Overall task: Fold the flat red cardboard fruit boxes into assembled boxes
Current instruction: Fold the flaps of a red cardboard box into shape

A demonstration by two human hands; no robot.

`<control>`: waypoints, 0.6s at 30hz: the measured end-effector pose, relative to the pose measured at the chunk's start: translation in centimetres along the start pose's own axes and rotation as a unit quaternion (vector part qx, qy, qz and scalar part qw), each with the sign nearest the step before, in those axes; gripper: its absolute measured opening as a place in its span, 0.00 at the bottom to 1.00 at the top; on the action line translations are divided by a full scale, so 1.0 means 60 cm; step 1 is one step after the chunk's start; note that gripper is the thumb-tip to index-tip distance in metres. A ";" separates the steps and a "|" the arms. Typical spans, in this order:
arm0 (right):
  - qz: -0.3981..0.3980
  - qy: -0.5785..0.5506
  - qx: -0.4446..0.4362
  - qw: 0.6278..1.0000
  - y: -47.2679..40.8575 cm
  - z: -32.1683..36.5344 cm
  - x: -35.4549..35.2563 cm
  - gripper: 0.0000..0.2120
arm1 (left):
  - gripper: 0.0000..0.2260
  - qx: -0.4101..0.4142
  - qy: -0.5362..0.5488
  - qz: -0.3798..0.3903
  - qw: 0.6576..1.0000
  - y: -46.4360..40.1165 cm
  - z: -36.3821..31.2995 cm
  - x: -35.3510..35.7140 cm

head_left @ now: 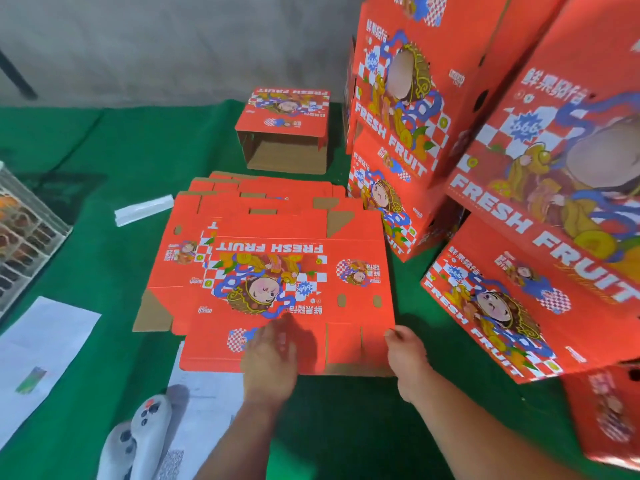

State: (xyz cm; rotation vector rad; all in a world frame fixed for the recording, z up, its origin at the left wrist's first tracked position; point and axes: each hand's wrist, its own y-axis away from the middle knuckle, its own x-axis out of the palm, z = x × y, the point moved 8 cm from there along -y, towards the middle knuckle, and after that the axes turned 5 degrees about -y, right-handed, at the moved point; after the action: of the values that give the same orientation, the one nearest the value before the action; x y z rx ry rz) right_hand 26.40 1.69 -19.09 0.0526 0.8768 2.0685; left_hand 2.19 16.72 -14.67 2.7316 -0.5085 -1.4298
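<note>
Top flat red fruit box (277,271) on the stack over green floor covering (104,202): left hand (272,358) rests flat, fingers straight; right hand (407,355) pinches its near right edge.

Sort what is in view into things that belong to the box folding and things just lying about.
Belongs to the job:
top flat box
stack of flat boxes
assembled boxes
open-sided box
left hand
right hand

Lying about:
paper sheets
white strip
clear rack
grey slippers
</note>
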 end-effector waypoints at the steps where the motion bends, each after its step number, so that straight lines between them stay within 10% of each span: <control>1: -0.006 -0.012 0.001 1.000 0.008 0.001 -0.010 0.05 | 0.19 -0.020 -0.023 -0.019 0.999 0.000 0.020 -0.011; 6: -0.015 -0.061 -0.021 0.998 0.031 0.019 -0.064 0.10 | 0.39 -0.209 0.040 -0.037 0.976 0.005 0.130 -0.063; 12: 0.038 -0.080 -0.051 0.995 0.044 0.029 -0.112 0.12 | 0.28 -0.218 0.214 -0.023 0.952 0.016 0.139 -0.078; 18: -0.019 0.001 -0.173 0.985 0.073 0.079 -0.158 0.06 | 0.47 -0.294 0.355 -0.006 0.888 0.050 0.120 -0.027</control>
State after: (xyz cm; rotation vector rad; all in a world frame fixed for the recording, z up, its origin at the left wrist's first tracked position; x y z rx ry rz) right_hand 30.85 -4.27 -10.34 -0.1521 0.5055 2.1562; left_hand -5.25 15.34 -17.06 2.4633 -0.0048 -0.3783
